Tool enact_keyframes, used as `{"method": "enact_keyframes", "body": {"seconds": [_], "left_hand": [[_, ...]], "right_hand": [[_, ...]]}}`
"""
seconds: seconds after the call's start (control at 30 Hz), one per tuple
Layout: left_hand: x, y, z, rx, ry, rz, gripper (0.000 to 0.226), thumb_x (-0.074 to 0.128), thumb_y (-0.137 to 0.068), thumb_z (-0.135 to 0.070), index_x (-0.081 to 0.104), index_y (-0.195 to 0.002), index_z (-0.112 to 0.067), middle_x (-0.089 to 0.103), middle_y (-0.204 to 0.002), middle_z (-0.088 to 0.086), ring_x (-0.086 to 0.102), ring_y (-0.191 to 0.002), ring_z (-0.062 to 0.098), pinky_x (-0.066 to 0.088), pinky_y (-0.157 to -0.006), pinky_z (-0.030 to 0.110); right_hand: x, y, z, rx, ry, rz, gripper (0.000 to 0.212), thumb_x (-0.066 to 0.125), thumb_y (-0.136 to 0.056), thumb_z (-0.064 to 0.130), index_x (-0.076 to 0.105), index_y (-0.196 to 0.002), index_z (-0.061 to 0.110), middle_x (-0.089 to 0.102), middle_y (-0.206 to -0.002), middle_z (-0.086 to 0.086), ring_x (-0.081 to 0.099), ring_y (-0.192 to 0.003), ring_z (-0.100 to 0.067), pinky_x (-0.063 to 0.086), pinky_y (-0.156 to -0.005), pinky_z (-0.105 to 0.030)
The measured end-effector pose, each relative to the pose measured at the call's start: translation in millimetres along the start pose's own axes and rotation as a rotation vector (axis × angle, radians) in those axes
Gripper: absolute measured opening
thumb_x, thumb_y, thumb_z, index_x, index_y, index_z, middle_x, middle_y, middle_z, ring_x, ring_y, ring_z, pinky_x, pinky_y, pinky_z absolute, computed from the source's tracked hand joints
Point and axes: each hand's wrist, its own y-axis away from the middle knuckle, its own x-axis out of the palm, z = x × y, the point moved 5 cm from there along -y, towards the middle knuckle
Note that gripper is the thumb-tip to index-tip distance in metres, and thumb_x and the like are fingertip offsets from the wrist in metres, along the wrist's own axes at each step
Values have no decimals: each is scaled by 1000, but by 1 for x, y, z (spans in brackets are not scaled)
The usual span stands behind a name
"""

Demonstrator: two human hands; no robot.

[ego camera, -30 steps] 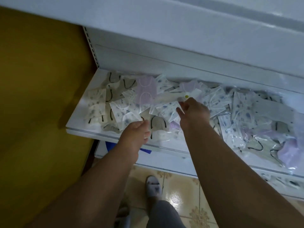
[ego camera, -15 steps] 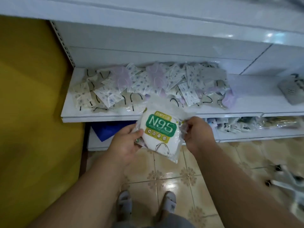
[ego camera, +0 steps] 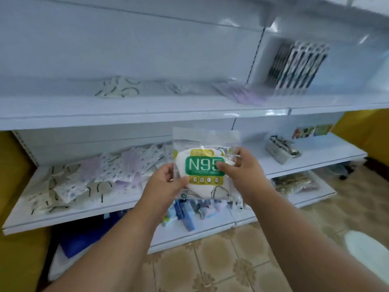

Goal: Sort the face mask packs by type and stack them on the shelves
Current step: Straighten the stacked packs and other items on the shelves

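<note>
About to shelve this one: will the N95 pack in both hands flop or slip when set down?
Probably light: the N95 pack is held up by pinches from the left hand and right hand. The clear glossy wrapper looks slippery, and may slide off a stack. The domed mask inside looks fairly stiff, but the empty top flap likely flops.

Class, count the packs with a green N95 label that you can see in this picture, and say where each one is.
1. The N95 pack is held up in front of the shelves, left hand at its left edge, right hand at its right. Others may lie hidden among the piles.
</note>
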Motion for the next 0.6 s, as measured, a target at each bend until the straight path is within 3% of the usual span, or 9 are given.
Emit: {"method": "enact_keyframes", "body": {"seconds": [0.13, 0.27, 0.4, 0.53, 0.6], "left_hand": [[60, -5, -69, 157, -13, -45, 34, 76, -80, -11, 65, -110, -21, 76, -107, 1, 72, -101, 23, 55, -96, 51], [74, -9, -131, 274, -67, -122, 29, 73, -85, -6, 66, -106, -24, 76, -103, -1, 73, -96, 20, 57, -91, 51], [68, -24, -190, 393, -107, -210, 28, 74, -85, -7, 66, -99, -30, 76, -97, -4, 73, -92, 20, 58, -89, 52], [71, -47, -260, 524, -172, -268, 25, 76, -84, -12, 65, -96, -31, 75, -96, -6, 72, -91, 19, 58, -87, 52], [76, -54, -292, 591, -229, -299, 23, 75, -84, -16, 63, -96, -31, 73, -96, -7, 71, -89, 17, 58, -85, 50]], "right_hand": [[-68, -3, 70, -250, 48, -47, 34, 77, -87, 17, 53, -111, 18, 68, -84, 5, 65, -64, 4, 52, -58, -17], [-87, -17, 118, -366, 4, -62, 30, 75, -88, 17, 51, -106, 26, 71, -86, 4, 64, -60, 6, 47, -54, -13], [-86, -45, 167, -418, -27, -31, 27, 63, -93, 11, 49, -106, 30, 74, -94, 1, 70, -73, -15, 55, -59, -28], [-85, -75, 219, -502, -62, -119, 32, 60, -95, 11, 44, -118, 26, 69, -88, 4, 60, -57, -2, 44, -48, -17], [-87, -87, 241, -554, -58, -211, 38, 60, -95, 14, 39, -124, 28, 64, -87, 4, 59, -59, 0, 43, -46, -15]]}}
